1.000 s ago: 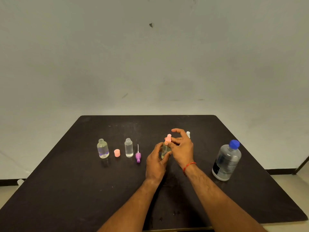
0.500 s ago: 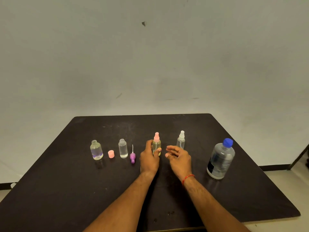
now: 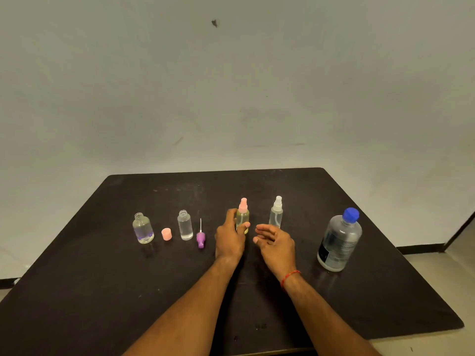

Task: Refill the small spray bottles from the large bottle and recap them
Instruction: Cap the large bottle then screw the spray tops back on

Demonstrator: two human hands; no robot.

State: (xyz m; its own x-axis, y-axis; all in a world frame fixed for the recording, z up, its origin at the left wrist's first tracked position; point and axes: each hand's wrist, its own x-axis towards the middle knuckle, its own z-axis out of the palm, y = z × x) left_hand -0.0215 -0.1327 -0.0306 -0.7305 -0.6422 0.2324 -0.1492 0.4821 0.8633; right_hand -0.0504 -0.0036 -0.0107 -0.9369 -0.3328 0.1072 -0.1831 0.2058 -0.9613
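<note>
My left hand [image 3: 229, 238] grips a small spray bottle with a pink sprayer top [image 3: 242, 214], standing upright on the black table [image 3: 102, 291]. My right hand [image 3: 276, 242] hovers just right of it, fingers relaxed, holding nothing. Behind that hand stands a capped clear spray bottle [image 3: 276, 212]. Two open small bottles stand at the left: one round [image 3: 143, 228], one slim [image 3: 185, 225]. Between them lies a pink cap [image 3: 166, 234]. A purple sprayer top with its tube [image 3: 200, 237] lies beside the slim bottle. The large bottle with a blue cap [image 3: 339, 240] stands at the right.
A pale wall rises behind the table. The table's right edge and front right corner are in view, with a light floor beyond.
My right hand has let go of the pink sprayer top and drawn back to the right. My left hand still holds the bottle, now standing on the table.
</note>
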